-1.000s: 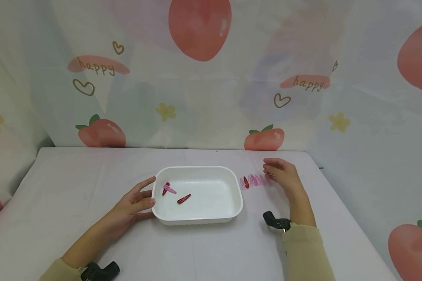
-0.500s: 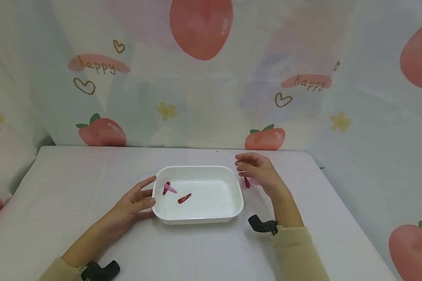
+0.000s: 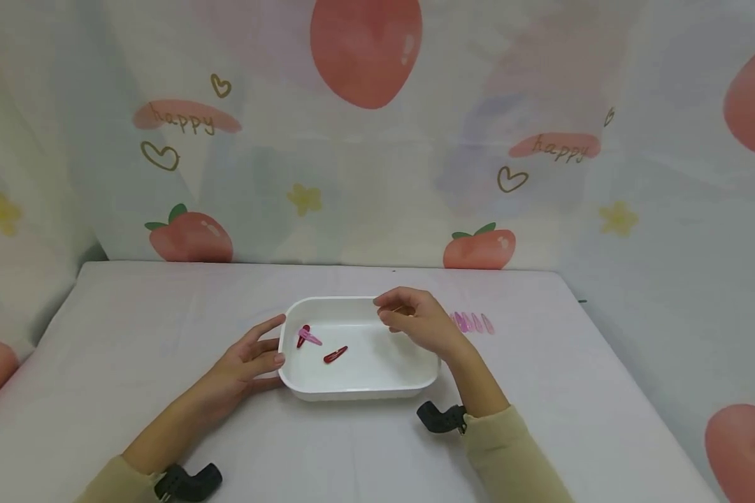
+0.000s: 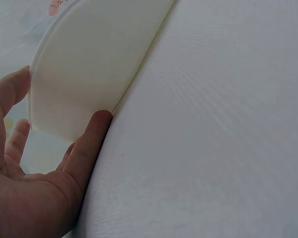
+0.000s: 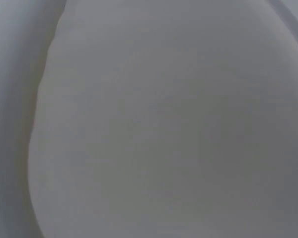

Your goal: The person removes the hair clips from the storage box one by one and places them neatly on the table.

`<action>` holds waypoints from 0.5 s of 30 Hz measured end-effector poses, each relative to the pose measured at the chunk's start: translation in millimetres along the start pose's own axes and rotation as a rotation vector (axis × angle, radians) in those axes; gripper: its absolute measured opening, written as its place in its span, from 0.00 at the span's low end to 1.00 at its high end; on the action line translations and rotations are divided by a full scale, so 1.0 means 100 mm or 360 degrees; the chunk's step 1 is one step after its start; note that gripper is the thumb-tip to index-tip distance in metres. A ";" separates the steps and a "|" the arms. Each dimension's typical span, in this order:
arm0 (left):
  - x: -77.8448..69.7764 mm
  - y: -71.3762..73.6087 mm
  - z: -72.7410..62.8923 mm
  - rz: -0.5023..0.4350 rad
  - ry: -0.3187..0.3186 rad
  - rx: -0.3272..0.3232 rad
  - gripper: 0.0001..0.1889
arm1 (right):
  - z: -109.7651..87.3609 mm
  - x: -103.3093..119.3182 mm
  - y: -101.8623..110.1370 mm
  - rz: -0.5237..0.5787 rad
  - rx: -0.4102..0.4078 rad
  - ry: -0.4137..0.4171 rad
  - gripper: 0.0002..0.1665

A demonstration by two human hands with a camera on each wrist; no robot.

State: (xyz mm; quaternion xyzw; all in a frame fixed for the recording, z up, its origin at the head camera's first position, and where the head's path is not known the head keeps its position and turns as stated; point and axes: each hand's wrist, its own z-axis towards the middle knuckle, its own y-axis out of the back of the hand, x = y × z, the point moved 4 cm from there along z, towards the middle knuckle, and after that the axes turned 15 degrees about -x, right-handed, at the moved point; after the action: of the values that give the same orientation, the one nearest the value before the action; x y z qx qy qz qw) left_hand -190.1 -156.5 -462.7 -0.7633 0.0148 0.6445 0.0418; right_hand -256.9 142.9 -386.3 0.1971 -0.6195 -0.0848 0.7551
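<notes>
A white rectangular tray (image 3: 365,377) holds a few small snap hair clips: a dark red clip (image 3: 335,354) near the middle, and a pink clip (image 3: 310,337) crossing another red one at the left. My left hand (image 3: 242,367) rests its extended fingers on the tray's left end; in the left wrist view, fingertips (image 4: 21,82) touch the rim and another fingertip lies low on the wall. Over the tray's right part hangs my right hand (image 3: 418,321), thumb and fingers brought close together. I cannot tell whether a clip is between them.
Right of the tray, a row of pink hair clips (image 3: 472,323) lies on the white tablecloth (image 3: 352,447), partly hidden behind my right hand. A printed fabric backdrop (image 3: 377,181) stands behind the table. Black cameras sit on both wrists.
My right hand has moved left from the right end of the clip row to above the tray. The left hand keeps its place on the tray's end; the clips inside look unmoved.
</notes>
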 end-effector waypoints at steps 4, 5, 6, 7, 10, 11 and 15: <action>-0.02 0.00 0.00 -0.0005 -0.0011 -0.0010 0.35 | 0.05 0.10 -0.13 0.0013 0.0055 0.0028 0.19; -0.03 0.00 0.00 -0.0008 -0.0017 -0.0004 0.35 | 0.07 0.14 -0.16 0.0018 0.0067 0.0037 0.19; -0.03 0.00 0.00 -0.0006 -0.0018 -0.0007 0.36 | 0.08 0.17 -0.19 0.0028 0.0077 0.0048 0.18; -0.04 0.00 0.00 -0.0011 -0.0019 -0.0010 0.36 | 0.10 0.21 -0.22 0.0049 0.0083 0.0051 0.18; -0.04 0.00 -0.01 -0.0018 -0.0021 -0.0002 0.36 | 0.13 0.35 -0.29 0.0125 0.0080 0.0081 0.16; -0.04 -0.01 -0.01 -0.0025 -0.0019 0.0002 0.36 | 0.13 0.39 -0.31 0.0161 0.0075 0.0088 0.16; -0.03 -0.02 -0.02 -0.0058 -0.0028 0.0027 0.36 | 0.12 0.50 -0.38 0.0272 0.0063 0.0098 0.15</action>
State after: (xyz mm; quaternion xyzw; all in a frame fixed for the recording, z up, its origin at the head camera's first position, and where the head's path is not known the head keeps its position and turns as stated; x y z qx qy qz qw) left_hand -188.2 -154.5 -459.1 -0.7573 0.0061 0.6502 0.0601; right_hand -252.9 87.4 -354.3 0.1609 -0.6119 -0.0019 0.7744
